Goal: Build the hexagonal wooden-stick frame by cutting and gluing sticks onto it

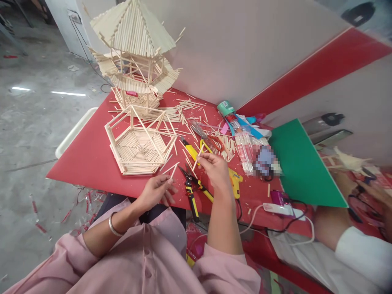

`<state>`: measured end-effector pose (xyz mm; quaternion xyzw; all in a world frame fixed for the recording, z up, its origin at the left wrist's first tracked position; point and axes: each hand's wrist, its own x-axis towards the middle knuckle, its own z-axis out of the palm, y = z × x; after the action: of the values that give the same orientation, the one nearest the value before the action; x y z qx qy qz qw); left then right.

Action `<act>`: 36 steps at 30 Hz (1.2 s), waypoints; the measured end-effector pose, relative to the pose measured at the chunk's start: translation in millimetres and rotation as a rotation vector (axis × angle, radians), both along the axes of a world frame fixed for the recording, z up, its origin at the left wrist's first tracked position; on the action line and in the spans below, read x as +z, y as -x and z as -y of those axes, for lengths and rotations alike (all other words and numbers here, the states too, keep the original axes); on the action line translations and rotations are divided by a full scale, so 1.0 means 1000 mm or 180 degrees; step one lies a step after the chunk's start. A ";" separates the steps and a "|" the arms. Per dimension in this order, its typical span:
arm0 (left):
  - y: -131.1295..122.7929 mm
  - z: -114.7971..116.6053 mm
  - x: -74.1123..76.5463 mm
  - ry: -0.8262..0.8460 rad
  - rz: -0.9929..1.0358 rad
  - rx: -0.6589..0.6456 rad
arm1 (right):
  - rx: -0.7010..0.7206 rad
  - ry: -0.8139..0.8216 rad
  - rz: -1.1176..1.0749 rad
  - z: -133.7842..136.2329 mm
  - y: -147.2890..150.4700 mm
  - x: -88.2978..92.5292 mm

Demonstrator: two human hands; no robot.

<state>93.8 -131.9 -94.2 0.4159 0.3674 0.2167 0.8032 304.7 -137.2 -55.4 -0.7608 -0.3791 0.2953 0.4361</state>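
Between the thumb and fingers of my left hand (155, 190) is a short thin wooden stick (174, 170), pointing up. My right hand (214, 168) pinches another wooden stick (200, 151), held at a slant above the pliers. A hexagonal stick frame (141, 149) with a woven-looking floor and raised rails lies just beyond my left hand. Behind it rises a tiered stick pagoda (134, 34). Yellow-and-black cutting pliers (191, 195) lie open on the red table (82, 157) between my hands. A yellow glue gun (235, 183) is beside my right wrist.
Loose sticks (183, 110) are scattered behind the frame. To the right are bagged sticks (244, 152), a green-capped container (226, 108), a white power strip (277, 209) with cables, and a green board (306, 167). Another person's arm (329, 228) shows at far right.
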 end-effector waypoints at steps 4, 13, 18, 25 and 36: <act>0.001 0.001 -0.001 -0.0045 -0.0005 0.0051 | 0.0289 0.0086 0.0132 -0.018 0.001 -0.019; 0.007 0.002 -0.002 -0.0067 0.0072 0.0131 | 0.0621 0.0319 0.0879 -0.038 0.002 -0.031; 0.005 -0.001 0.000 0.0084 0.0093 0.0104 | 0.0676 0.0700 0.1623 -0.038 0.006 -0.017; 0.006 -0.003 0.001 0.0299 0.0178 0.0035 | 0.0758 0.1171 0.2270 -0.053 0.014 -0.011; 0.006 -0.005 -0.002 0.0424 0.0249 0.0080 | 0.1041 0.0570 0.0910 -0.033 0.000 0.003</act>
<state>87.9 -127.0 -96.1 0.3481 0.3545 0.2178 0.8401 304.6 -104.7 -52.2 -0.7591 -0.5274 0.2838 0.2552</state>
